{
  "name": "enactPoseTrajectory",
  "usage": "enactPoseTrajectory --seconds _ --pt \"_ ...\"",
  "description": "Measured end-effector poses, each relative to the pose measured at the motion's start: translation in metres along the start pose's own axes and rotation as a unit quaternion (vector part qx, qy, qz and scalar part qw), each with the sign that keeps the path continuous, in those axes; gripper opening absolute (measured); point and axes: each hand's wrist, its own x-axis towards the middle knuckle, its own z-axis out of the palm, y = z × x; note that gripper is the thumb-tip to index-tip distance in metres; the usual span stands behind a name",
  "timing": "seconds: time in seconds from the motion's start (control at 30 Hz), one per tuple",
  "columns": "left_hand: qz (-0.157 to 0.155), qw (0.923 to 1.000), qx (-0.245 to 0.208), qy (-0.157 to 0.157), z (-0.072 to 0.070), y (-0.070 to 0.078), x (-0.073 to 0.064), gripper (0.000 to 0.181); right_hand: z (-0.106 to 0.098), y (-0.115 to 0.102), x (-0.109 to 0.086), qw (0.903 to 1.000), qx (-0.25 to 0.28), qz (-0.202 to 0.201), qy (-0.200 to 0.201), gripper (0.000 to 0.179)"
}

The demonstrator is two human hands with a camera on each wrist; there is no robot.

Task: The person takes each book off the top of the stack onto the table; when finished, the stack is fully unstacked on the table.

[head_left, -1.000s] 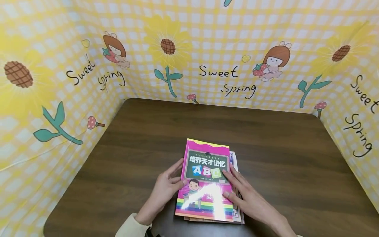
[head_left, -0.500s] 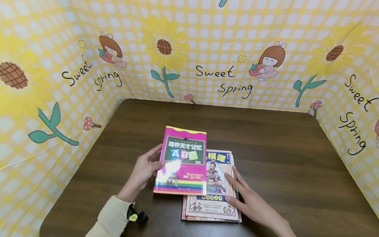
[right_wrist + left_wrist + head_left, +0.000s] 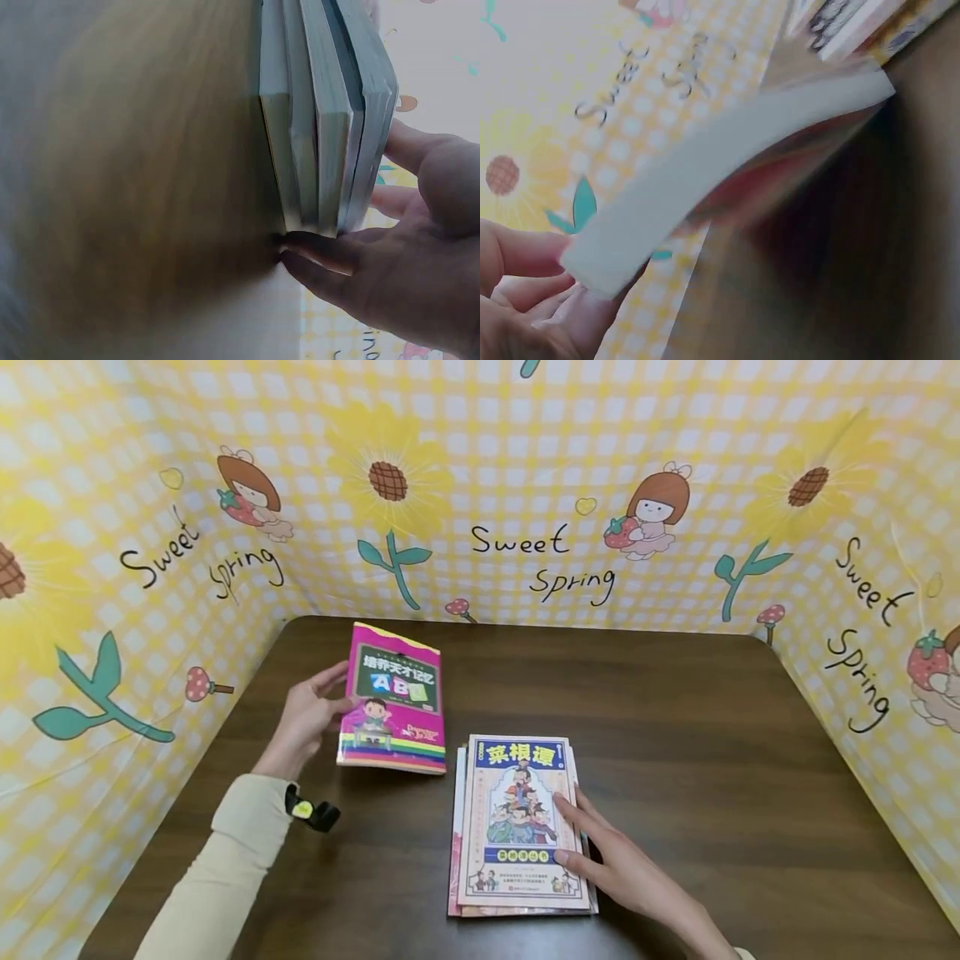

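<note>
- Head view is looking forward and down at the table (image 3: 660,735), cloth (image 3: 510,468) at twelve o'clock.
- Left wrist is closely facing the pink book (image 3: 697,165).
- Right wrist is closely facing the stack (image 3: 330,127).
- Head is sharing both.

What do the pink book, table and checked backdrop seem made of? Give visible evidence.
Pink book: paper pages, bowing in the left wrist view; cover probably glossy, given a glare patch.
Table: wood or laminate, low sheen, from its brown grain.
Checked backdrop: probably fabric, perhaps plastic, fairly matte, given its creases.

Yellow-checked cloth (image 3: 480,460) printed with sunflowers (image 3: 387,482) borders a dark wood-grain table (image 3: 600,693)
</note>
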Motion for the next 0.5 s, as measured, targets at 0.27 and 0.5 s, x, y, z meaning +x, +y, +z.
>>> enactPoseTrajectory --seconds 0.27,0.5 --pt "-0.023 0.9952 0.079 0.053 -0.021 -0.013 0.056 0.067 -0.001 0.001 0.003 0.9999 0.005 -0.003 -0.012 0.07" --pt "0.015 0.9715 0.23 0.057 -0.019 -0.024 0.096 0.065 -0.002 -0.001 0.003 0.9999 0.008 0.0 -0.012 0.069"
